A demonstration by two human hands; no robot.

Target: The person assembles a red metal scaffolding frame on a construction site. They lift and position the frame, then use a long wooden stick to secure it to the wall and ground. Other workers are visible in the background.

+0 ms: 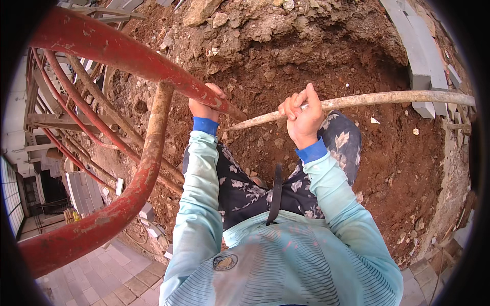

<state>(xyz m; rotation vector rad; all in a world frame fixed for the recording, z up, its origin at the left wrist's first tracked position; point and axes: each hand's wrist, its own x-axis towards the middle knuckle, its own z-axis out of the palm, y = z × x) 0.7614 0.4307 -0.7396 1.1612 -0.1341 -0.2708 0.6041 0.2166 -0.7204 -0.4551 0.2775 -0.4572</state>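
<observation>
My left hand [203, 106] is closed around the lower part of a red metal tube [127, 58] with worn paint, which slopes down from the upper left. Some of its fingers are hidden behind the tube. In my right hand [302, 116] is a long, pale, dirt-smeared pole [388, 99], with the fingers curled round it and the thumb raised. That pole runs out to the right, and its thin end lies close to the red tube's lower end, between my hands. Whether the two ends touch, I cannot tell. A rusty, red-painted branch tube [148, 168] joins the red tube and bends toward the lower left.
Below my hands is dug reddish soil [383, 178] with loose stones, rising to a rough earth bank [306, 30]. More red and brown tubes [97, 115] stand at left. Grey blocks [426, 61] lie at upper right, and paving bricks [97, 273] at lower left.
</observation>
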